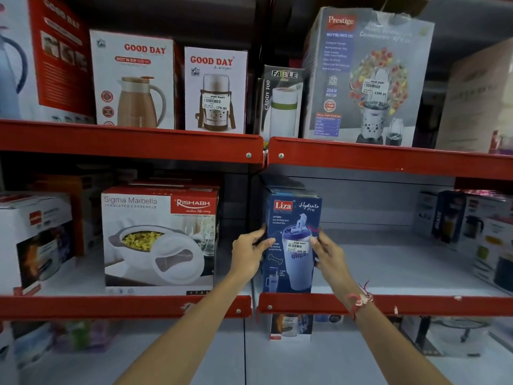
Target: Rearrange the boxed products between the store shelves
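Both hands clamp one tall blue Liza Hydrate Pro box [291, 240], upright on the middle shelf's right bay. Left hand [248, 252] presses the box's left edge, thumb lying over the front face, fingers wrapped round the side. Right hand [329, 255] presses the right edge, fingertips on the front near the white price sticker; a red-and-white thread band [359, 300] sits on that wrist. Box front shows a pale lidded tumbler with a spout, a red Liza logo top left, small white text down the left. Its base meets the shelf just behind the red shelf lip [416, 304], which crosses right below the hands. Whether a second dark box stands behind it cannot be told for sure, though a dark top edge shows above. Right of the right hand, the grey shelf floor [388, 262] lies bare for a long stretch until a cluster of blurred boxes [477, 234] at the far right. Left of the left hand, past the dark upright between bays, stands a white-and-red Rishabh casserole box [159, 240], near but apart from the hand. Above the hands, the upper red shelf edge [388, 159] leaves headroom over the box top. Higher up: Good Day jug box [133, 81], Good Day flask box [215, 90], Fable Caddy box [281, 104], large Prestige blender box [366, 79]. Below the wrists, a small box [291, 327] sits on the lower shelf.
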`<state>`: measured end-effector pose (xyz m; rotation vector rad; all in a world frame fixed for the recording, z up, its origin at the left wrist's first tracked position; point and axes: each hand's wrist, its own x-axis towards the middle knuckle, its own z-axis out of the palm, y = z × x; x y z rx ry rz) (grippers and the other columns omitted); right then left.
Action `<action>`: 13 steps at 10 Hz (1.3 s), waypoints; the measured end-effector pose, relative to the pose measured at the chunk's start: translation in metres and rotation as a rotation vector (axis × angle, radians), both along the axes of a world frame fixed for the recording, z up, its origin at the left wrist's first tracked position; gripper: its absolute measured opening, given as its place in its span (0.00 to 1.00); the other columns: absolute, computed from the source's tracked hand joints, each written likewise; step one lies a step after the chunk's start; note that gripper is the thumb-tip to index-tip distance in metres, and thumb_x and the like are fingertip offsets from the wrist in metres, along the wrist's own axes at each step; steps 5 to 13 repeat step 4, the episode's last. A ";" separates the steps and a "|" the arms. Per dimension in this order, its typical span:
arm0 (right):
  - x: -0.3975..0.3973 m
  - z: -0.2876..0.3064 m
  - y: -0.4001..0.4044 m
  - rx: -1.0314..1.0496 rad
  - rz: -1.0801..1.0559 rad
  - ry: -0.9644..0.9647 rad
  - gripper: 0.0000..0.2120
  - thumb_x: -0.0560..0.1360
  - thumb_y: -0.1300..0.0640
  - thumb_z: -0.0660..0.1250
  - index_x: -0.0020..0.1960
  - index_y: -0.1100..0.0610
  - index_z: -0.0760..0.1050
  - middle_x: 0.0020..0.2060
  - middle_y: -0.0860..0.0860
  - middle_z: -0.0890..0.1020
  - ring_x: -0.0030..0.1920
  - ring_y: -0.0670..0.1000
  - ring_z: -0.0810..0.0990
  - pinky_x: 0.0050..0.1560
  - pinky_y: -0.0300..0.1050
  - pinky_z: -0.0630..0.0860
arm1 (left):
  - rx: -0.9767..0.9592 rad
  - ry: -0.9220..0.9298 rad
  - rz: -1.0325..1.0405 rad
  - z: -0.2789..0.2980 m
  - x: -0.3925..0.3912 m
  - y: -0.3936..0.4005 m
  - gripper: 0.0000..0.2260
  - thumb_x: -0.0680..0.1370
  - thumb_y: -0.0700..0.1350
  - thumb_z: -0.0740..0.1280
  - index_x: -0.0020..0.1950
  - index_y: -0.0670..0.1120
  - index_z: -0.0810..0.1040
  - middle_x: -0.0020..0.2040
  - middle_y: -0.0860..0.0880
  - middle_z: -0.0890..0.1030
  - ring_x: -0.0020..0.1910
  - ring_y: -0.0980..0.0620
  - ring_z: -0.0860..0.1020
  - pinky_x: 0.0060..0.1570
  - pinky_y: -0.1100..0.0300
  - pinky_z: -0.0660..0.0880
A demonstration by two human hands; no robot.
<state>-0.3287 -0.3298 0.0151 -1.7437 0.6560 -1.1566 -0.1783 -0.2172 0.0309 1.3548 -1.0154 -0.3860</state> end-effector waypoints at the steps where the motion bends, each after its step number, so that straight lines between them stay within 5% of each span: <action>1: 0.002 -0.002 -0.006 -0.004 -0.010 -0.003 0.19 0.81 0.55 0.59 0.72 0.55 0.69 0.64 0.53 0.78 0.63 0.53 0.76 0.55 0.48 0.76 | 0.000 0.006 0.012 0.000 -0.002 -0.002 0.20 0.76 0.41 0.68 0.68 0.44 0.72 0.53 0.45 0.82 0.52 0.47 0.81 0.52 0.44 0.81; 3: -0.001 0.004 -0.002 -0.019 -0.029 0.082 0.18 0.81 0.54 0.58 0.71 0.53 0.68 0.61 0.50 0.78 0.66 0.57 0.75 0.53 0.47 0.77 | 0.031 0.005 -0.005 0.001 -0.005 0.002 0.22 0.76 0.40 0.67 0.70 0.43 0.69 0.56 0.45 0.81 0.53 0.49 0.80 0.55 0.46 0.79; 4: -0.004 0.009 0.020 -0.115 -0.150 0.178 0.28 0.80 0.48 0.60 0.77 0.52 0.56 0.72 0.54 0.70 0.71 0.58 0.69 0.61 0.53 0.75 | 0.069 -0.123 0.080 0.001 -0.009 0.010 0.30 0.74 0.50 0.69 0.74 0.43 0.63 0.64 0.40 0.78 0.63 0.44 0.76 0.61 0.45 0.76; 13: -0.004 0.009 0.020 -0.115 -0.150 0.178 0.28 0.80 0.48 0.60 0.77 0.52 0.56 0.72 0.54 0.70 0.71 0.58 0.69 0.61 0.53 0.75 | 0.069 -0.123 0.080 0.001 -0.009 0.010 0.30 0.74 0.50 0.69 0.74 0.43 0.63 0.64 0.40 0.78 0.63 0.44 0.76 0.61 0.45 0.76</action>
